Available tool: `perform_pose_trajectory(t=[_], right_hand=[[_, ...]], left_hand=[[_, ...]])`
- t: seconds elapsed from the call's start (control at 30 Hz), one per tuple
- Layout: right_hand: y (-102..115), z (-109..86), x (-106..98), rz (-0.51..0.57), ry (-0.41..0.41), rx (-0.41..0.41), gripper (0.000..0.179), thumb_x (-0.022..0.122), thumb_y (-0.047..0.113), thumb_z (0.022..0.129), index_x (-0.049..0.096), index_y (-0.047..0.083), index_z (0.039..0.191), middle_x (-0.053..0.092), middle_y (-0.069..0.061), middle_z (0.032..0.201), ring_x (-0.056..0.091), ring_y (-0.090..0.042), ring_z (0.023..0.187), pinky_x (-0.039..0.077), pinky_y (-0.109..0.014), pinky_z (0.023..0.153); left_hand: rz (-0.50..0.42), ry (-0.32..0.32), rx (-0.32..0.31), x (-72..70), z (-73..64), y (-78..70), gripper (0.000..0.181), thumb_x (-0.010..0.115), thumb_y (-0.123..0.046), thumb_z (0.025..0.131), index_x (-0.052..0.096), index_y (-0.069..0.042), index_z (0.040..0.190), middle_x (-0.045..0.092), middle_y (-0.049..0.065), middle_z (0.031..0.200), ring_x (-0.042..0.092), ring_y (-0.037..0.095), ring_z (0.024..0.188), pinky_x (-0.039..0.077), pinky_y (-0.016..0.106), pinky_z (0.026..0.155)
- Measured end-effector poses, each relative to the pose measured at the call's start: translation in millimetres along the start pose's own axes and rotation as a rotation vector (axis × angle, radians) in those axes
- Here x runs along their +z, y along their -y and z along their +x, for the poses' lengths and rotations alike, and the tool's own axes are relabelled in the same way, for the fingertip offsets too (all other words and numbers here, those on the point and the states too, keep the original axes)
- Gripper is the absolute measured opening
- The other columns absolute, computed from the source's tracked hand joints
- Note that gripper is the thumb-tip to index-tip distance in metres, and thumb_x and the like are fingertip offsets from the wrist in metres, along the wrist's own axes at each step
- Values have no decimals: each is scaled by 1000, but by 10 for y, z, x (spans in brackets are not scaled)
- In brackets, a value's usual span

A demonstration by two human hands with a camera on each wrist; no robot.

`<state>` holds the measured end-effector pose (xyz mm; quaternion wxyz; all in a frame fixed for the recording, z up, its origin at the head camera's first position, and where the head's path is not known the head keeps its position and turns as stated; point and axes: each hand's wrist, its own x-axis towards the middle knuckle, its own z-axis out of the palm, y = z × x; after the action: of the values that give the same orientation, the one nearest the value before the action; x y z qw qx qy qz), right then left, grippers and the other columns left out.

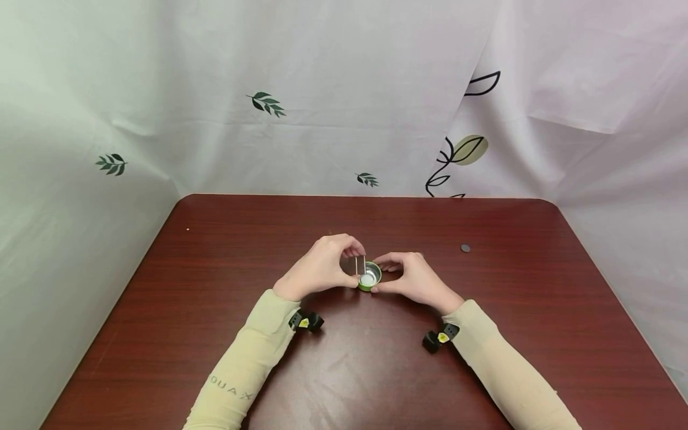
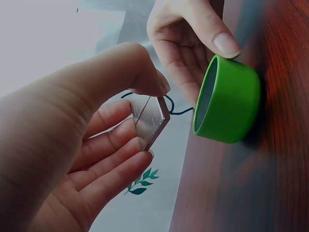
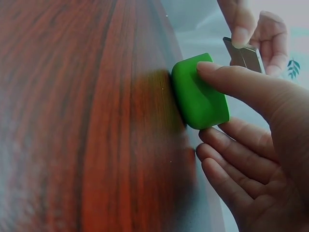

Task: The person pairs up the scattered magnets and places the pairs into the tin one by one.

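My left hand (image 1: 325, 266) pinches a small, flat, silvery rectangular plate (image 1: 361, 265) between thumb and fingers. A thin line runs across the face of this plate (image 2: 150, 121) in the left wrist view. Beside it, my right hand (image 1: 414, 279) grips a short round tin (image 1: 364, 288), thumb on the near side and fingers on the far side. The tin's outside (image 3: 195, 99) is bright green, and it stands on the table with its mouth up. A whitish round patch shows inside it in the head view. The plate is held right at the tin's left rim.
A small grey disc (image 1: 465, 248) lies on the dark red wooden table (image 1: 258, 233), back and to the right of my hands. A tiny pale speck (image 1: 187, 229) is near the far left corner. White cloth with leaf prints (image 1: 322, 143) hangs behind the table and at its sides.
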<state>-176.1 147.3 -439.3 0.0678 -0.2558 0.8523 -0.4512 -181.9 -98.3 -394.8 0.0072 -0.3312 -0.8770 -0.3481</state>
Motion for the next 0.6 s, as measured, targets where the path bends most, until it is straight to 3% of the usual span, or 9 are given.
perform_pose_trajectory(t=[0.33,0.6], right_hand=[[-1,-8,11,19,-15,-29,41,90,25,80,75,11,115,74,6,103,71,-12,94,57,-33,83],[14,4,34,0,-27,-54,56,92,35,76,73,12,122,73,5,109,69,-13,99,56,-34,86]], left_hand=[[-72,18,13,69,21,-16,43,93,-15,69,69,-7,104,67,0,96,63,15,87,55,35,81],[-81,32,11,84,4,-9,44,92,-16,71,69,-5,107,68,3,99,64,19,90,54,35,83]])
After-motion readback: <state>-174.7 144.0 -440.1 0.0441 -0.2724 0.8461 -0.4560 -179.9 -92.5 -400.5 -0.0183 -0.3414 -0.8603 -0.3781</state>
